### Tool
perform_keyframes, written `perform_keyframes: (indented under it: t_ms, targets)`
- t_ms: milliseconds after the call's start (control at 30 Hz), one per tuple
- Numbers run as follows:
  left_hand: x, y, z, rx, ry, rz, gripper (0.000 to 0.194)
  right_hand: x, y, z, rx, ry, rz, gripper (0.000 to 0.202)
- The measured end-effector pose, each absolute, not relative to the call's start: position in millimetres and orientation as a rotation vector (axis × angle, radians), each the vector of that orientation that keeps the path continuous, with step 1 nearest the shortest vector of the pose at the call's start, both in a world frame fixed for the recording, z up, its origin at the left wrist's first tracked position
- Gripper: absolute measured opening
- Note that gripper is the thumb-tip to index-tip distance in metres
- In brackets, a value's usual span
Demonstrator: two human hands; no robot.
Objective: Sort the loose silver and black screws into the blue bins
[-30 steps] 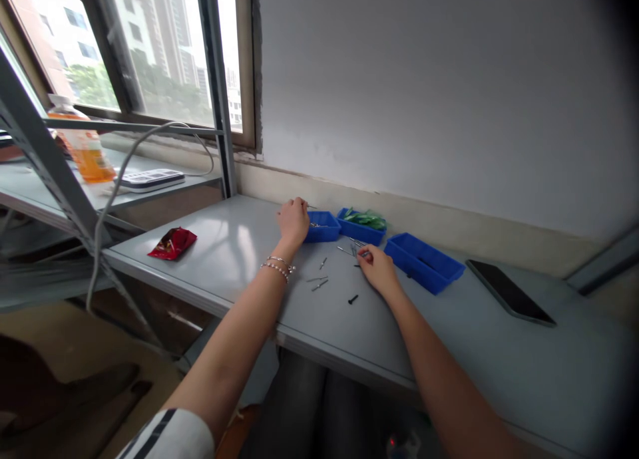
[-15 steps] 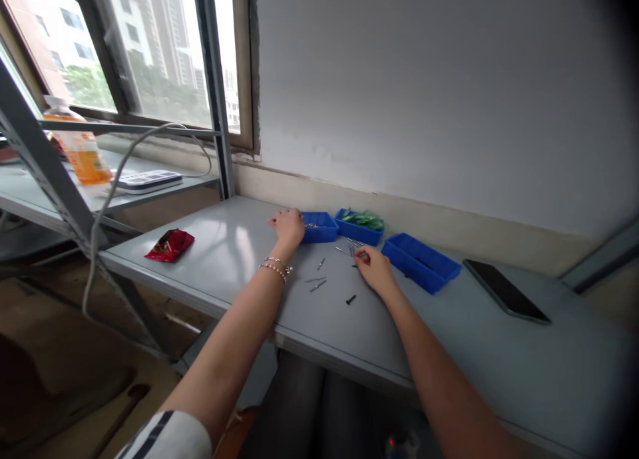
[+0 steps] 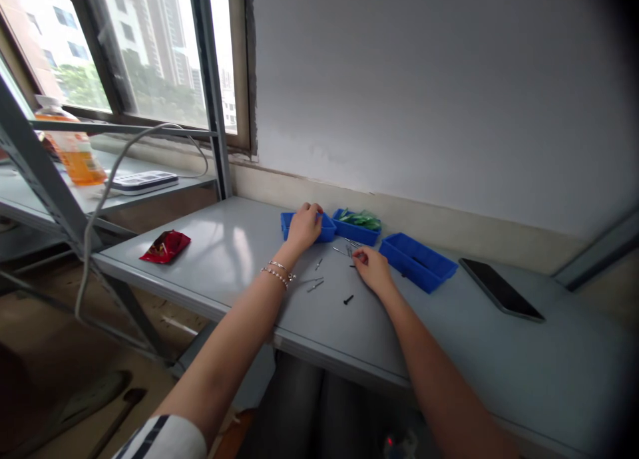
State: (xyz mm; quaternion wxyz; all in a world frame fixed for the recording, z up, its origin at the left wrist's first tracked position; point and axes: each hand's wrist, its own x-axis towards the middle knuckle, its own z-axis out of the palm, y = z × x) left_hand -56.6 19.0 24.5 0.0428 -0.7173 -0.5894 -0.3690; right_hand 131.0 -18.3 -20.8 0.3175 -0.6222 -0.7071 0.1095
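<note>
The left hand (image 3: 304,225) is being rested on the leftmost blue tray (image 3: 288,223) at the far side of the grey surface (image 3: 499,352), its grip curled over the tray's rim; whether anything is pinched cannot be told. The right hand (image 3: 372,269) is being closed narrowly on small metal pins (image 3: 344,251) just near the middle tray (image 3: 355,231). Loose screws (image 3: 315,285) and one black screw (image 3: 348,300) are lying between the wrists. Judged from this, single pieces are best being pinched at the tips while the tray is being steadied.
</note>
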Motion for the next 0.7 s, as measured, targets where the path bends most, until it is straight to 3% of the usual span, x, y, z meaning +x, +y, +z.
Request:
perform_keyframes:
  t_ms: [200, 400, 700]
  targets:
    - [-47.4, 14.8, 21.1, -2.603, -1.856, -0.483, 0.021, 130.0, -18.7, -20.6, -1.645, -1.863, 0.271, 0.013]
    - [-52.1, 14.7, 22.7, -2.732, -1.953, 0.006, 0.032, 128.3, -19.4, -19.2, -1.649, -1.877, 0.27, 0.012]
    - [-41.7, 8.0, 25.5, -2.79, -1.9, 0.184, 0.04, 128.4, -19.1, -21.4, -1.626, -1.899, 0.276, 0.01]
